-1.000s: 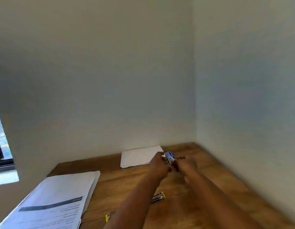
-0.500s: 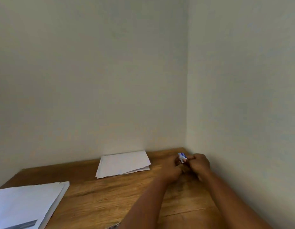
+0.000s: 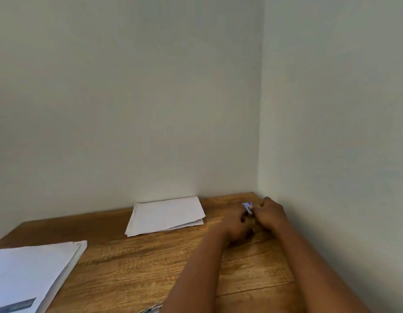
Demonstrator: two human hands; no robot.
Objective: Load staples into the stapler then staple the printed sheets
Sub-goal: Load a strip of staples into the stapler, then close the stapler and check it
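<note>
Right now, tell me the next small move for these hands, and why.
Probably pull the small blue and white box open to get at a staple strip. Both the left hand and the right hand pinch it together near the desk corner, and no staples are out yet. The metal object at the bottom edge, perhaps the stapler, lies untouched.

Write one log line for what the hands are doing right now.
left hand + right hand: pinching small blue-white box | stapler: not clearly visible | paper stacks: untouched on table
</note>
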